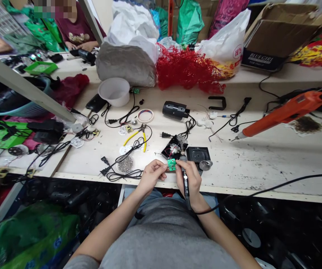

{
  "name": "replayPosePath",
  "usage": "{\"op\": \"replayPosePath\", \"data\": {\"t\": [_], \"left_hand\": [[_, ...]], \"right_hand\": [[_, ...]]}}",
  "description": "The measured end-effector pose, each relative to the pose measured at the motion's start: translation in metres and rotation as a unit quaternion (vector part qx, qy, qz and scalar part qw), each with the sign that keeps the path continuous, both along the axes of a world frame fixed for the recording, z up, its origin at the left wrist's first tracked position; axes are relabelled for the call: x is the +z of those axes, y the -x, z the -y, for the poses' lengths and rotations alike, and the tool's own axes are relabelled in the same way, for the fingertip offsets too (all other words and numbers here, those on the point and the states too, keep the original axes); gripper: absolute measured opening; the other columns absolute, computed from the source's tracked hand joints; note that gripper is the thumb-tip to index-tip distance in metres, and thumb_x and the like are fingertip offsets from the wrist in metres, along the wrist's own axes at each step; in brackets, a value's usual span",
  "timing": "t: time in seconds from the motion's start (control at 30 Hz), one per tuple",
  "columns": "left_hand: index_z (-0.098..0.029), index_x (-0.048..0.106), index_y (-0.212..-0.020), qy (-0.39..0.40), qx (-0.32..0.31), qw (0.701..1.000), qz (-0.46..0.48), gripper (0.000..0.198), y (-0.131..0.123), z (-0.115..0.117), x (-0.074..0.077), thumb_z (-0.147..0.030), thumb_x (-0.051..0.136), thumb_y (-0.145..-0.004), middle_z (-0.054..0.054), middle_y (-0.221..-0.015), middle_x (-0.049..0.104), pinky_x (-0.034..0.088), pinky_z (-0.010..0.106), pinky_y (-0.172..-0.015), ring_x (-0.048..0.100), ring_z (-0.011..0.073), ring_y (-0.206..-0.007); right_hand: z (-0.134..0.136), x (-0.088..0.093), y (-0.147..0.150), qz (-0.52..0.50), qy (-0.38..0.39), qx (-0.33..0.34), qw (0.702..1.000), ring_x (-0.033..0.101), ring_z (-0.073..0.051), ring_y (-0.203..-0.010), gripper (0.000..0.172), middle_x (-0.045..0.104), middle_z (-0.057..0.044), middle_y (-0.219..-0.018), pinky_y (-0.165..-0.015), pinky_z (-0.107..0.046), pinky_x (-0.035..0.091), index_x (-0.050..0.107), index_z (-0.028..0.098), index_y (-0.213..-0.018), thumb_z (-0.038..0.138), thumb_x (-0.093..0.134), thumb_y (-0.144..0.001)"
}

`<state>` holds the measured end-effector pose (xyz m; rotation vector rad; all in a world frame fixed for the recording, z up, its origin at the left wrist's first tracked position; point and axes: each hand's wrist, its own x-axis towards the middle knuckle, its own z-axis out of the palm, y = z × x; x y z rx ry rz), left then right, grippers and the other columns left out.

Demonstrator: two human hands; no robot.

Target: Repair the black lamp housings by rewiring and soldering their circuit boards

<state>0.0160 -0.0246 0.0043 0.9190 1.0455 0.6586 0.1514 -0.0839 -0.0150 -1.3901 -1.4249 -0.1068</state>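
My left hand (154, 175) pinches the left edge of a small green circuit board (171, 164) over the table's front edge. My right hand (189, 178) is closed around a soldering iron (186, 186), its tip end pointing away from me and its cord trailing off right. Its fingertips are also at the board's right edge. Just beyond the board, an open black housing (166, 150) holds wires and a pale part. Beside it stands a black soldering stand (198, 153) with a metal coil (206, 165).
Yellow-handled cutters (132, 137), a tape roll (145, 116), a dish of screws (125, 164) and black cords lie left. Farther back are a black cylindrical housing (174, 110) and white tub (114, 92). An orange electric screwdriver (284, 114) hangs right. A co-worker (78, 28) sits across.
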Motion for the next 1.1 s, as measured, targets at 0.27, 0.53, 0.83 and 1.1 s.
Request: {"op": "replayPosePath", "data": {"t": [0.27,0.53,0.83,1.1], "left_hand": [[-0.017,0.062,-0.076,-0.058,0.016,0.998,-0.010,0.050,-0.003,0.010,0.002,-0.060,0.084,-0.062,-0.001,-0.062,0.065,0.053,0.023,-0.058,0.063,0.0119,-0.058],[-0.016,0.063,-0.076,-0.028,0.033,0.999,0.003,0.053,-0.006,0.015,0.005,-0.061,0.086,-0.058,0.000,-0.069,0.067,0.058,0.025,-0.063,0.068,0.0146,-0.067],[-0.017,0.065,-0.073,-0.021,0.085,0.996,-0.001,0.045,-0.013,0.021,0.005,-0.053,0.087,-0.058,0.000,-0.068,0.067,0.058,0.024,-0.060,0.068,0.0150,-0.068],[-0.016,0.064,-0.070,-0.026,0.130,0.991,-0.008,0.039,-0.020,0.027,0.004,-0.049,0.084,-0.062,0.001,-0.070,0.066,0.058,0.026,-0.062,0.068,0.0156,-0.069]], "right_hand": [[0.000,0.004,0.000,-0.030,0.020,-0.002,0.999,0.064,-0.015,-0.080,0.028,0.060,-0.004,-0.090,-0.072,-0.028,0.055,0.063,0.020,-0.114,0.005,0.056,-0.091],[0.000,0.005,0.002,-0.055,0.040,-0.019,0.998,0.065,-0.015,-0.082,0.025,0.064,-0.003,-0.091,-0.075,-0.029,0.056,0.064,0.021,-0.111,0.007,0.054,-0.092],[0.001,0.008,0.004,-0.091,0.038,-0.024,0.995,0.067,-0.015,-0.083,0.024,0.067,-0.004,-0.092,-0.075,-0.029,0.056,0.065,0.020,-0.109,0.008,0.055,-0.091],[0.001,0.009,0.007,-0.097,0.035,-0.029,0.994,0.067,-0.016,-0.086,0.026,0.067,-0.004,-0.094,-0.077,-0.031,0.057,0.065,0.021,-0.112,0.008,0.054,-0.092]]}}
